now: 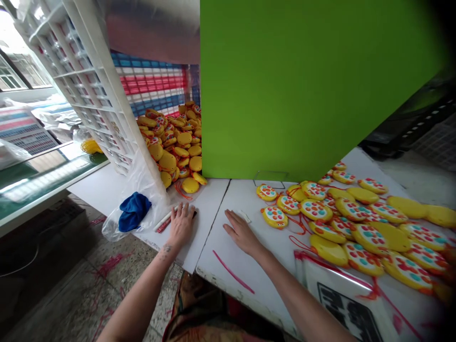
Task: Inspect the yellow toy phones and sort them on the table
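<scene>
My left hand (181, 223) lies flat on the white table (213, 204), fingers spread, resting over a red and a dark pen-like stick (164, 223). My right hand (240, 232) lies palm down on the table a little to the right, its fingertips beside a small white piece (245, 216). Neither hand holds anything. Yellow round toy pieces with red, white and teal dots (356, 213) are spread over the table to the right. A heap of the same yellow toys (178, 145) lies at the back, left of a green board (302, 85).
A white plastic grid crate (81, 80) leans at the left over the heap. A clear plastic bag with a blue cloth (133, 210) hangs at the table's left edge. A printed white sheet (349, 304) lies near right. A green conveyor table (42, 175) stands far left.
</scene>
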Action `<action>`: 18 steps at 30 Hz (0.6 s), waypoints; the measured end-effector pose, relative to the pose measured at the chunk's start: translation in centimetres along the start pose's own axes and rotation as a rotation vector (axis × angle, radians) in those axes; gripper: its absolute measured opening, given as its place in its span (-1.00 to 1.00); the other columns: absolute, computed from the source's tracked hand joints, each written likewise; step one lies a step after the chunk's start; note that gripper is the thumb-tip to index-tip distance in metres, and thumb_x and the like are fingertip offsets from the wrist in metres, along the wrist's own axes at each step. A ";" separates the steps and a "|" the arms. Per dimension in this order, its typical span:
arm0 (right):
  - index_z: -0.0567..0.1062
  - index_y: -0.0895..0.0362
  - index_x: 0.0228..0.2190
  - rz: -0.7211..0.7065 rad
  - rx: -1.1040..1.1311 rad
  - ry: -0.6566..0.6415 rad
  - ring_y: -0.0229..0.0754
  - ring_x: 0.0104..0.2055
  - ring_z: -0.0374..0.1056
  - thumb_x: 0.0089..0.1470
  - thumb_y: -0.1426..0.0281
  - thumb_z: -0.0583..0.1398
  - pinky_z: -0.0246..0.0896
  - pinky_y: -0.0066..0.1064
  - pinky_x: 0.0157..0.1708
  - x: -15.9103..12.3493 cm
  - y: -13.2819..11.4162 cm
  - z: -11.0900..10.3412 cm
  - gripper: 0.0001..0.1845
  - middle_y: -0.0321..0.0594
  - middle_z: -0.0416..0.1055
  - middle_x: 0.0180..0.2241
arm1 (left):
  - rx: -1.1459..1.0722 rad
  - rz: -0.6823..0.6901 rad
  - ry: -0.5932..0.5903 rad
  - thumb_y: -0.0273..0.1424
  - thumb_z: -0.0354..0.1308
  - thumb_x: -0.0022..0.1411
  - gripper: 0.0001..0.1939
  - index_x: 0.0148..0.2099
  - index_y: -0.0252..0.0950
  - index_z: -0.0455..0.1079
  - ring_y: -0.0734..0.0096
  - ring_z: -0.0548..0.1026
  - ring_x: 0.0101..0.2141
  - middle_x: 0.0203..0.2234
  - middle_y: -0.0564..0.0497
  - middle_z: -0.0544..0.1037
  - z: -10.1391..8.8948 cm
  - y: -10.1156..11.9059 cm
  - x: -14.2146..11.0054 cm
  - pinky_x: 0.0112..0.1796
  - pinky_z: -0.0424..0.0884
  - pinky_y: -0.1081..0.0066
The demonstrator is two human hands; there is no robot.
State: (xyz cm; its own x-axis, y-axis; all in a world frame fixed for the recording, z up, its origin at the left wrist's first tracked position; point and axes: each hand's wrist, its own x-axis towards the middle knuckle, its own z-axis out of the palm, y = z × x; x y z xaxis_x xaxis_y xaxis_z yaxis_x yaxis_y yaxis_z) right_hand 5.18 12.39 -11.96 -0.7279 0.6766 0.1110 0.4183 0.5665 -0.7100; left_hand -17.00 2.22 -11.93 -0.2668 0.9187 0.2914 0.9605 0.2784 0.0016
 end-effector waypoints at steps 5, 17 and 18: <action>-0.04 0.32 0.23 0.044 -0.306 -0.187 0.02 0.34 -0.40 0.18 0.11 -0.05 -0.60 -0.05 0.24 6.5 -2.1 0.0 -0.25 0.04 -0.25 0.30 | 0.053 -0.081 -0.042 -0.38 -0.23 0.32 -0.55 0.22 -0.15 0.16 0.03 -0.05 0.25 0.23 -0.05 0.16 0.3 -5.0 -1.6 0.17 -0.13 -0.11; 0.34 0.00 0.07 -0.484 0.376 -0.625 -0.27 -0.10 0.42 0.21 0.24 -0.03 0.26 -0.48 -0.11 -1.5 -12.9 7.0 -0.57 -0.28 0.48 -0.08 | -0.059 0.008 -0.046 -0.31 -0.18 0.32 -0.58 0.18 -0.16 0.20 0.11 0.12 0.18 0.14 -0.07 0.30 -0.7 -7.6 0.1 0.09 0.04 0.04; 0.28 0.08 0.12 -0.369 0.395 -0.510 -0.25 -0.20 0.46 0.25 0.26 -0.13 0.30 -0.44 -0.18 -1.1 -11.9 6.7 -0.52 -0.20 0.53 -0.17 | -0.062 0.006 -0.036 -0.29 -0.16 0.32 -0.58 0.18 -0.15 0.21 0.10 0.14 0.16 0.13 -0.07 0.31 -0.9 -7.5 0.0 0.07 0.06 0.06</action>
State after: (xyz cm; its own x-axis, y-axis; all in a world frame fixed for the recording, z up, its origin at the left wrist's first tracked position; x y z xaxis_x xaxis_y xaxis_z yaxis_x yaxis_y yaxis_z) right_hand -2.65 1.73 -8.32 -0.9855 0.1177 0.1224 -0.0590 0.4387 -0.8967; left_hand -24.16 -0.11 -11.09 -0.2625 0.9301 0.2571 0.9649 0.2559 0.0594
